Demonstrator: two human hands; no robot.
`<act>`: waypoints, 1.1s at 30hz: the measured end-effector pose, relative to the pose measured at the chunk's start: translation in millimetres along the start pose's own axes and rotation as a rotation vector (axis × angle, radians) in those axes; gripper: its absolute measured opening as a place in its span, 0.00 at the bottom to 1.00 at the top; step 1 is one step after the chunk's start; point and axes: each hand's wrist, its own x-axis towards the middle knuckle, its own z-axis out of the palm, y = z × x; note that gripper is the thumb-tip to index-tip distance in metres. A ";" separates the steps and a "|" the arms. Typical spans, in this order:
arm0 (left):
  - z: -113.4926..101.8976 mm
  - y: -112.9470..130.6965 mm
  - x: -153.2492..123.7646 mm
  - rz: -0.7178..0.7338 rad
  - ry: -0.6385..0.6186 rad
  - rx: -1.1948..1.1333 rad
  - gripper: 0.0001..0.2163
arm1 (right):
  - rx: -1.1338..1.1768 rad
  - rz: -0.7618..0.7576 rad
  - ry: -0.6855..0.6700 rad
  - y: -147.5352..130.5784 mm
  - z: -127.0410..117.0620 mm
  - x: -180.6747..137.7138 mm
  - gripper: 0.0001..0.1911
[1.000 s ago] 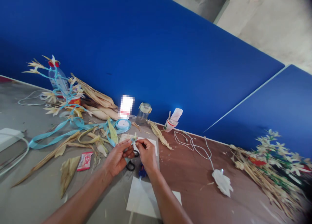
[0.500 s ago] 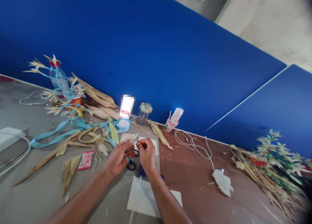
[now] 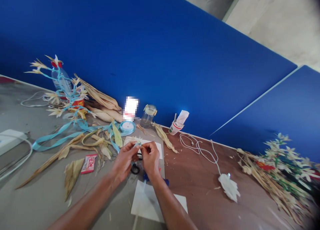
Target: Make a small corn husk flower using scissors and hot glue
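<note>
My left hand point(image 3: 124, 160) is closed, thumb and fingers pinching a small corn husk flower point(image 3: 136, 140) with light blue ribbon at its base. My right hand point(image 3: 150, 158) meets it from the other side, its fingertips pressed together at the ribboned base; the exact bit they grip is hidden. Black-handled scissors point(image 3: 135, 169) lie beneath the hands, partly covered. A white sheet point(image 3: 158, 150) lies just behind my right hand, and another white sheet point(image 3: 142, 203) shows under my right forearm. Behind the hands sits a roll of blue ribbon point(image 3: 132, 128).
Dry corn husks point(image 3: 100, 98) and a blue-stemmed husk flower arrangement point(image 3: 71, 96) fill the left. A clear jar point(image 3: 147, 117), a paper cup point(image 3: 174, 128) and a white cable point(image 3: 197, 149) line the blue partition point(image 3: 150, 56). White flowers point(image 3: 287, 153) stand far right.
Both hands remain at the same spot with the husk flower. My left hand has turned slightly, its fingers now more curled and closer to the right. The view has shifted very little.
</note>
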 end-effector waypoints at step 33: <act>-8.0 9.3 7.1 0.033 0.016 0.016 0.10 | 0.554 0.373 -0.391 -6.7 -0.1 0.2 0.07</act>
